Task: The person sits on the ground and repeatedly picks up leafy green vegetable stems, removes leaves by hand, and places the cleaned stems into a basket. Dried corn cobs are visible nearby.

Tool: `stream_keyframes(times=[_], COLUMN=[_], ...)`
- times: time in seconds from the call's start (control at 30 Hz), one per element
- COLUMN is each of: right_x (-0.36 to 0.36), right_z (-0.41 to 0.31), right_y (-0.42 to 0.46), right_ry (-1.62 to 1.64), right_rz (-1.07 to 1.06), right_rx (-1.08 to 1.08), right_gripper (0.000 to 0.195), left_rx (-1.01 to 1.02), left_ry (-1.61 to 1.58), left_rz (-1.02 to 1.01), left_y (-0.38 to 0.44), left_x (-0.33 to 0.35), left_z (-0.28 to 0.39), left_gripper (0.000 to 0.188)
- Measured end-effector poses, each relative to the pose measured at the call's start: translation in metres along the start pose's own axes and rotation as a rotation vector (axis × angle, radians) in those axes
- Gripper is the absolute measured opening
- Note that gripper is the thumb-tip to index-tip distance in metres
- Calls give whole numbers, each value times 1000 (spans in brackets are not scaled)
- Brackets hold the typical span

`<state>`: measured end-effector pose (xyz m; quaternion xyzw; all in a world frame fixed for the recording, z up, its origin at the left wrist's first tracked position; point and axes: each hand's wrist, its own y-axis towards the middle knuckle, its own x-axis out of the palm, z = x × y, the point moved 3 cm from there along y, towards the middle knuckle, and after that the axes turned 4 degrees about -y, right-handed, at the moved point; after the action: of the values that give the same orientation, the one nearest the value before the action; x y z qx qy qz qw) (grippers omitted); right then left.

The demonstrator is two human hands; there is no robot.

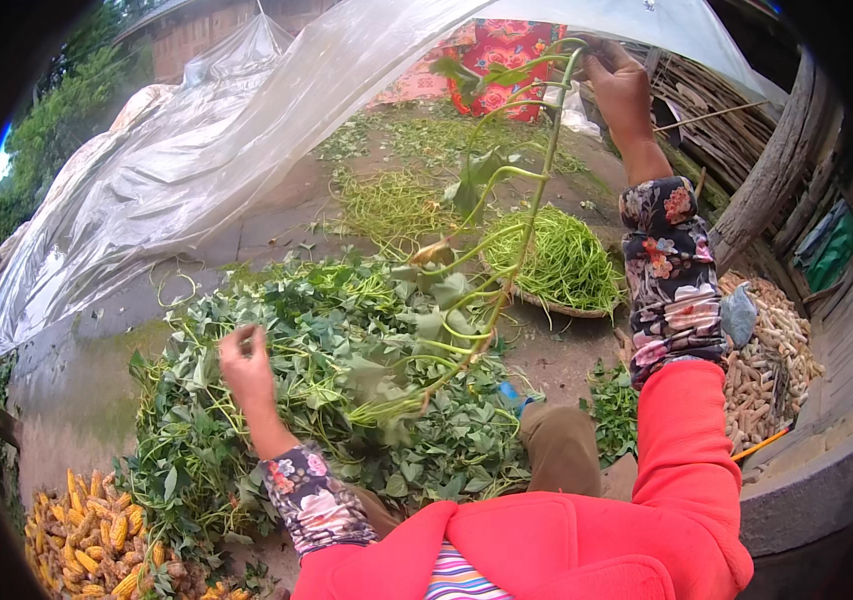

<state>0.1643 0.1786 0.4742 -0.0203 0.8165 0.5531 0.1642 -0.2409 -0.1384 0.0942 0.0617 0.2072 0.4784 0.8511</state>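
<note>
My right hand [614,86], raised high at the upper right, grips one end of a long leafy vine [536,202], which looks like sweet potato. The vine hangs down and leftward, with long pale leaf stalks and several leaves along it. Its lower end hangs over a large heap of cut green vines [306,315] in front of me. Over the left part of that heap is my left hand [248,371], apart from the hanging vine. Its fingers are curled, and whether they pinch anything is unclear.
Green stalks [569,255] fill a shallow basket [561,307] beyond the heap. More stalks [392,206] lie on the concrete. Corn cobs [96,532] are piled at lower left, bare cobs [760,367] at right. Plastic sheeting [156,195] hangs overhead and left; a wooden post [779,150] leans right.
</note>
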Motion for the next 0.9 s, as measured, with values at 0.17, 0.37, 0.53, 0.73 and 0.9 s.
stream_keyframes(times=[0.17, 0.37, 0.53, 0.73, 0.9], right_x=[33, 129, 155, 164, 167], right_z=[-11, -12, -17, -46, -48], right_y=[-5, -55, -84, -103, -116], right_ry=[-149, -245, -260, -321, -261], right_rz=[-107, -327, -439, -460, -533], right_rx=[22, -281, -359, -438, -477], right_gripper=[25, 22, 14, 16, 17], left_rx=[-7, -72, 284, 342, 268], left_ry=[-561, -753, -571, -124, -212], left_rz=[-1115, -1544, -338, -202, -432], left_y=[-88, -162, -129, -105, -111], left_x=[106, 167, 160, 172, 191], left_z=[104, 125, 123, 95, 90], left_gripper=[25, 35, 18, 48, 24])
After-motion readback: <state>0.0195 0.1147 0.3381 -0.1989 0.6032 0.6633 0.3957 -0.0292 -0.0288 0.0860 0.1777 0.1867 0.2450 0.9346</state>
